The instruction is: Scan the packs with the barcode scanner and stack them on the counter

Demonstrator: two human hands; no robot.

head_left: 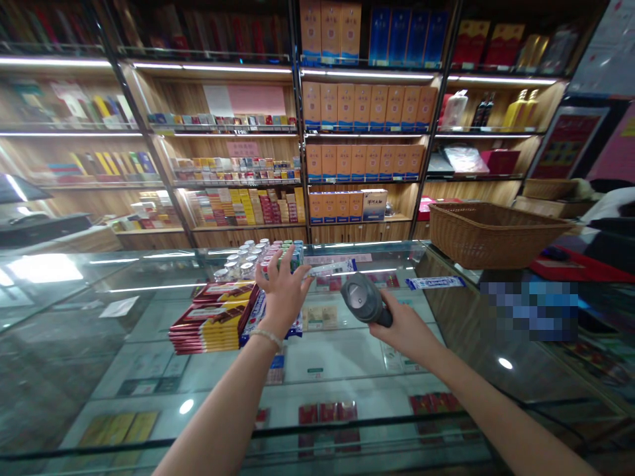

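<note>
My right hand (pixel 404 330) grips a dark grey handheld barcode scanner (pixel 361 297) by its handle, held above the glass counter. My left hand (pixel 285 294) has its fingers spread over a pile of blue packets (pixel 256 311), partly hidden behind it. A white and blue snack packet (pixel 333 268) lies just right of the left thumb; whether they touch I cannot tell. Left of that hand are stacked red and yellow chocolate packs (pixel 213 320). Behind it stand several small containers with pale lids (pixel 243 261). Another blue and white packet (pixel 435 283) rests farther right.
The glass display counter (pixel 347 357) spans the foreground, with packs visible below its top. A wicker basket (pixel 496 235) sits at the back right, beside a red tray (pixel 570 264). Beyond are lit shelves holding orange boxes (pixel 364 106). A blurred patch covers part of the right side.
</note>
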